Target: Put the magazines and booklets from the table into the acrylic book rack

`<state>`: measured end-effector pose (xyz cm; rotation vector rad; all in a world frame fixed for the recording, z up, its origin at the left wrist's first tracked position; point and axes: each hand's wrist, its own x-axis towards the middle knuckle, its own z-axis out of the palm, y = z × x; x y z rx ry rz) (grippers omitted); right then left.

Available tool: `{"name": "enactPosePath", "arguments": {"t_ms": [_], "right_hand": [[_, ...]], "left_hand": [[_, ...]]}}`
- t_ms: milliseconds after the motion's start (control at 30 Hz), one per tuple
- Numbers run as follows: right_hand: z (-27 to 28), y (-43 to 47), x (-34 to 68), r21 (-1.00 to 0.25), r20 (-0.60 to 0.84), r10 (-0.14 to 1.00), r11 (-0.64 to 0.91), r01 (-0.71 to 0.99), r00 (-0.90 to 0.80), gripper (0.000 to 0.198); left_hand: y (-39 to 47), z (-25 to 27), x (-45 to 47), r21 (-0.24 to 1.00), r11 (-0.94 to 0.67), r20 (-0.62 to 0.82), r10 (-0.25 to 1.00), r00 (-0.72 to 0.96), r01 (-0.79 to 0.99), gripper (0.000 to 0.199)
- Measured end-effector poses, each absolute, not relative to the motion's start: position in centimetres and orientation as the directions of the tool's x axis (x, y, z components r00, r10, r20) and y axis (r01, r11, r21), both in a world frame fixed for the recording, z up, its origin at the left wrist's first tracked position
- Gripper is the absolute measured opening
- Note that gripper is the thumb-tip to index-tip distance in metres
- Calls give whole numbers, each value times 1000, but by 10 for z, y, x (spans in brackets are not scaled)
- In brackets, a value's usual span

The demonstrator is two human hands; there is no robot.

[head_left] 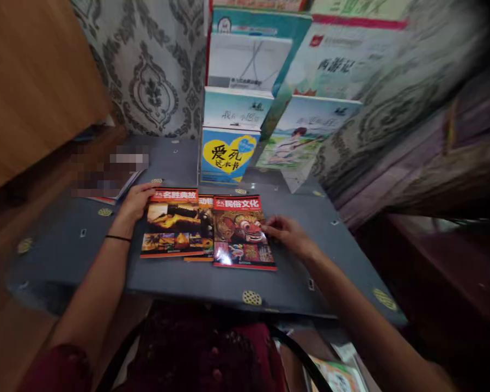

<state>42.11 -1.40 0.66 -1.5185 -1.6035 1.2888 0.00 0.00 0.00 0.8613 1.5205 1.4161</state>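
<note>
Three thin books lie on the grey-covered table, their covers facing up. The left book has a red title band over golden scenery photos. The right book has a red title band and a carved mask on its cover. Between them, a third book with an orange band is mostly covered by the other two. My left hand grips the left book at its upper left corner. With closed fingers, my right hand pinches the right edge of the mask book.
Upright books, among them a blue one with a yellow heart and one with a drawn figure, stand in rows at the table's back. A partly blurred-out magazine lies at left. The patterned table cover extends to the near edge.
</note>
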Motion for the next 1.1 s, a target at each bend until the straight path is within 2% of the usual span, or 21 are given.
{"name": "enactPosePath", "arguments": {"t_ms": [167,400,633,767,867,967,1033,1100], "right_hand": [[6,-10,424,-898,-223,954,-120,423,-202,52],[5,-7,412,-912,-251,941,-153,380,-226,55],[3,-6,401,-918,-253,937,-155,364,-240,55],[4,-7,398,-915,-262,935,-161,371,-239,57],[4,-8,398,-918,-268,936,-177,355,-227,58],[4,-8,398,-926,-266,937,-182,331,-227,58],[3,-9,397,-928,-267,933,-183,323,-240,56],[2,-11,394,-932,-270,928,-184,311,-259,53]], "left_hand": [[-2,4,-2,985,152,-171,927,-333,-83,39],[-6,9,0,991,70,-103,946,-308,-118,32],[-6,11,-4,994,105,-109,948,-301,-28,39],[-7,7,-24,975,161,-94,922,-376,152,42],[-7,5,-39,898,209,-17,896,-443,388,42],[-7,6,-46,817,242,18,896,-443,523,42],[-6,9,-47,741,253,31,912,-408,622,43],[-5,13,-47,592,263,36,936,-351,762,45]]}}
